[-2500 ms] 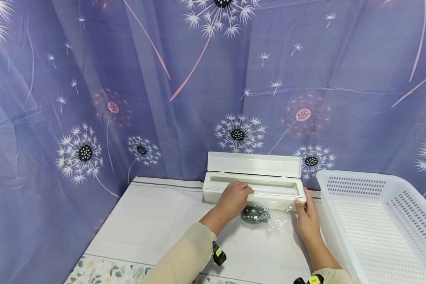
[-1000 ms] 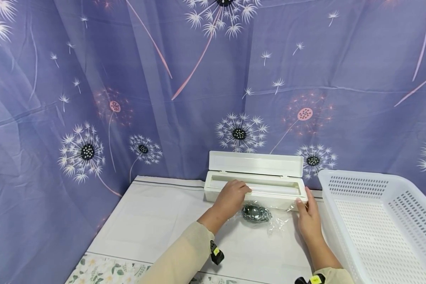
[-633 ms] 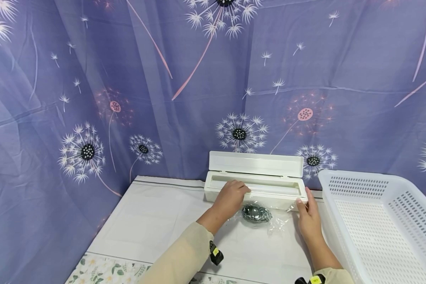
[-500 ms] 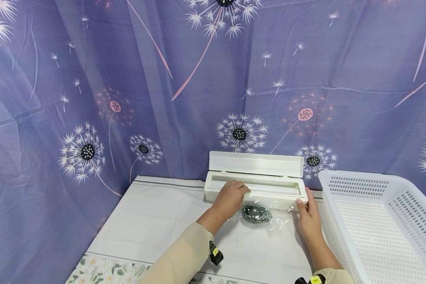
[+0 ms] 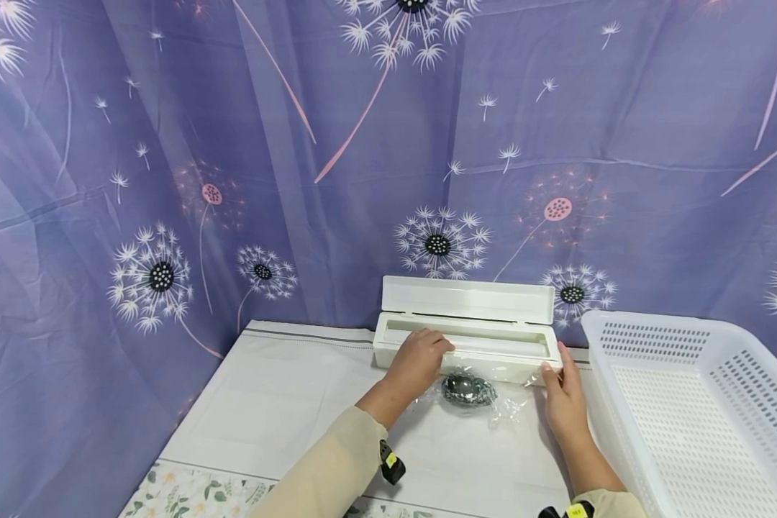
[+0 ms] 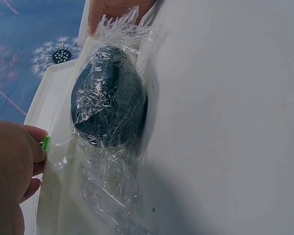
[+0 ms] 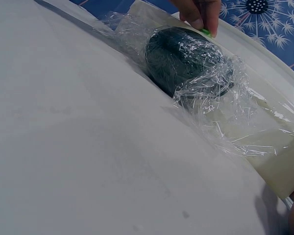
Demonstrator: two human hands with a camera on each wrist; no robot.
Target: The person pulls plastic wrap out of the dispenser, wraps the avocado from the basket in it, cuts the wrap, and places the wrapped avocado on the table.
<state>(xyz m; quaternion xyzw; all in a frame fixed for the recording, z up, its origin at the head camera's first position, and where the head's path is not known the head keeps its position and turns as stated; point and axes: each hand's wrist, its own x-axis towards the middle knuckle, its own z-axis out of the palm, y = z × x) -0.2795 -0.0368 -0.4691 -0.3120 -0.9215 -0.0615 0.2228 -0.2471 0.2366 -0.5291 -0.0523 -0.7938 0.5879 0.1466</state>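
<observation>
A white cling film dispenser box (image 5: 511, 370) stands at the back of the table, its lid (image 5: 466, 298) raised and a pale roll (image 5: 498, 346) inside. My left hand (image 5: 419, 360) is at the front rim, pinching a small green slide cutter (image 6: 46, 143) between thumb and finger. At the box's right end, my right hand (image 5: 565, 399) grips the corner, thumb in front and fingers behind. Against the front of the box lies a dark green, rounded object (image 6: 108, 100) covered in clear cling film (image 7: 218, 98), whose crumpled ends spread to both sides; its kind is hidden by glare.
To the right stands a large white perforated basket (image 5: 654, 321). A purple dandelion-print curtain (image 5: 337, 237) hangs right behind the box. The table has a white cloth (image 5: 265, 410) with a floral border (image 5: 188, 493) at the front.
My left hand has slid a little to the left along the box's front rim. My right hand, the box and the film-covered object stay in place.
</observation>
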